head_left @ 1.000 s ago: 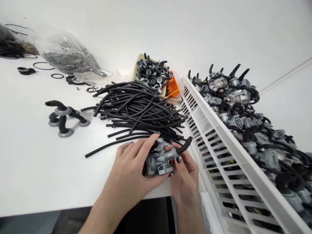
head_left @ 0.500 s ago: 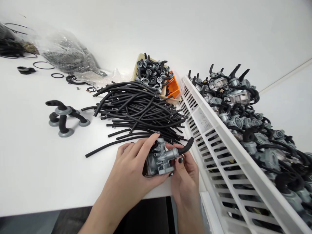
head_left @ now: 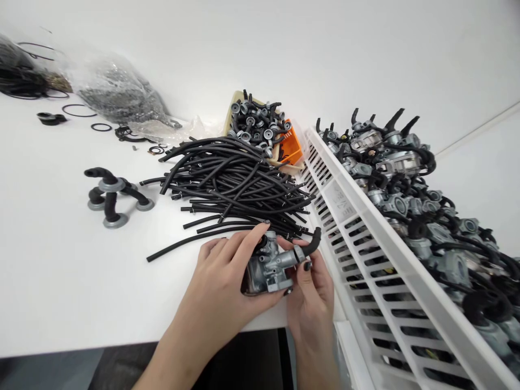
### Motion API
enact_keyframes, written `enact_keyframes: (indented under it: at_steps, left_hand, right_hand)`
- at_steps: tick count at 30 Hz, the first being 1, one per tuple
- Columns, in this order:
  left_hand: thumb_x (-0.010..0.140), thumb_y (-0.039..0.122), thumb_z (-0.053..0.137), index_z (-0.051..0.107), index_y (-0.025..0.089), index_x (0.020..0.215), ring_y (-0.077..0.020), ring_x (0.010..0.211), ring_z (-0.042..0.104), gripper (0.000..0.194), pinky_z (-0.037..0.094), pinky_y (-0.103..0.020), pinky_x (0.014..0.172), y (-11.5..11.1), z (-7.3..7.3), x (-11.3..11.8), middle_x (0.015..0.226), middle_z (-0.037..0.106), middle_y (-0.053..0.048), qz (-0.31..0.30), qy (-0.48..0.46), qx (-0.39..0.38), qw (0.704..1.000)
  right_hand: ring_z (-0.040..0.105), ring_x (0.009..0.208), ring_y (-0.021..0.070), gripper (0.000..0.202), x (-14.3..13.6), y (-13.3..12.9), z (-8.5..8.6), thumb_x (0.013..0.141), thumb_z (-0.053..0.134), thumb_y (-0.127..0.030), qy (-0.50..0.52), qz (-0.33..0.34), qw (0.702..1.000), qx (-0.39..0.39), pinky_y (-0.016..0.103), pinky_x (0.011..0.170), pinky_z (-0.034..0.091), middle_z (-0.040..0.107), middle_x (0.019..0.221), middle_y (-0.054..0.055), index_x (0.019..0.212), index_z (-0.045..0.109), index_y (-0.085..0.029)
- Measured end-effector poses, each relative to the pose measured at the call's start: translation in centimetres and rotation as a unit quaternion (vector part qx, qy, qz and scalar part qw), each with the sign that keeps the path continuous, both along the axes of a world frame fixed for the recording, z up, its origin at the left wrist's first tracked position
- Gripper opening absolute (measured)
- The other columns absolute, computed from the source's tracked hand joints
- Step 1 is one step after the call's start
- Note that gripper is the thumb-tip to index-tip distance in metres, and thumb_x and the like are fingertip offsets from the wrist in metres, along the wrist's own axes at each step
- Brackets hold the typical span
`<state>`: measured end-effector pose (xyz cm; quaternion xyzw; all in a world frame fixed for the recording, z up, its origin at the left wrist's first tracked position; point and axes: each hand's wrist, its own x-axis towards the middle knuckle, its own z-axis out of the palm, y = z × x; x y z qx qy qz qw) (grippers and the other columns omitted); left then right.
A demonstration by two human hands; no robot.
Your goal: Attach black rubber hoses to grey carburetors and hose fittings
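Apparently partway through one piece, as I follow from afar on the head view: a metal carburetor (head_left: 268, 275) is held over the near part of a white table (head_left: 122, 292), beside a slotted white crate (head_left: 343, 201). On its end sits a grey collar (head_left: 299, 253) with a black elbow (head_left: 314, 241); a dark gap shows between collar and body, so I judge the joint not fully closed, though whether it is being tightened or loosened I cannot tell. Similar metal bodies (head_left: 396, 206) lie heaped in the crate, which I read as work done. Four capped elbows (head_left: 110, 206) sit clustered on the table, and loose black tubes (head_left: 235, 179) lie beyond the hands, parts I take as unused. The left hand (head_left: 225, 279) wraps the carburetor, fingers curled over it, thumb along its near edge. The right hand (head_left: 312, 298) pinches the collar, thumb in front, other fingers partly hidden behind.
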<state>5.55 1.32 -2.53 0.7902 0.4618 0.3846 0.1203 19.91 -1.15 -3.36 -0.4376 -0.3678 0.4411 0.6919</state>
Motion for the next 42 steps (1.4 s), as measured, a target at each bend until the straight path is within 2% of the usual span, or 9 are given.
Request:
enact_keyframes:
  at_steps: [10, 19, 27, 36, 42]
  left_hand:
    - [0.078, 0.038, 0.068, 0.032, 0.026, 0.142, -0.0273, 0.114, 0.057, 0.074, 0.038, -0.04, 0.094, -0.01, -0.02, -0.03, 0.133, 0.058, -0.007, 0.003, 0.002, 0.002, 1.0]
    - [0.078, 0.038, 0.068, 0.033, 0.025, 0.141, -0.0275, 0.111, 0.058, 0.073, 0.04, -0.041, 0.093, -0.03, 0.12, -0.04, 0.131, 0.059, -0.009, -0.001, -0.002, -0.003, 1.0]
    - [0.078, 0.038, 0.068, 0.031, 0.027, 0.141, -0.0267, 0.112, 0.057, 0.074, 0.039, -0.04, 0.094, -0.03, 0.14, 0.01, 0.132, 0.058, -0.008, -0.007, -0.001, -0.009, 1.0]
    - [0.079, 0.04, 0.068, 0.032, 0.026, 0.142, -0.0268, 0.112, 0.057, 0.073, 0.039, -0.04, 0.094, -0.05, -0.03, -0.05, 0.132, 0.058, -0.008, -0.014, 0.0, -0.002, 1.0]
    - [0.081, 0.041, 0.066, 0.03, 0.026, 0.145, -0.0271, 0.111, 0.058, 0.075, 0.039, -0.04, 0.094, 0.07, 0.06, -0.06, 0.13, 0.059, -0.009, -0.017, -0.001, 0.006, 1.0]
  right_hand:
    - [0.066, 0.099, 0.0233, 0.024, -0.38, -0.02, 0.57, 0.084, 0.068, -0.04, -0.016, 0.0, 1.0, -0.01, 0.037, 0.089, 0.048, 0.074, 0.105, 0.006, 0.101, 0.068, -0.023]
    - [0.068, 0.097, 0.026, 0.024, 0.07, 0.09, 0.0, 0.085, 0.067, -0.041, -0.041, -0.006, 0.999, -0.007, 0.042, 0.085, 0.051, 0.075, 0.101, 0.008, 0.102, 0.067, -0.023]
    - [0.068, 0.092, 0.0232, 0.02, 0.16, 0.09, 0.02, 0.086, 0.067, -0.037, -0.034, 0.006, 0.999, 0.005, 0.035, 0.079, 0.052, 0.075, 0.1, 0.006, 0.1, 0.071, -0.024]
    - [0.069, 0.091, 0.0247, 0.023, 0.25, 0.06, -0.26, 0.084, 0.068, -0.039, -0.04, -0.01, 0.999, 0.007, 0.037, 0.08, 0.053, 0.076, 0.097, 0.008, 0.101, 0.071, -0.023]
    - [0.068, 0.094, 0.0229, 0.02, 0.43, 0.09, -0.28, 0.086, 0.067, -0.036, -0.027, 0.006, 1.0, 0.0, 0.035, 0.082, 0.052, 0.075, 0.098, 0.005, 0.102, 0.072, -0.026]
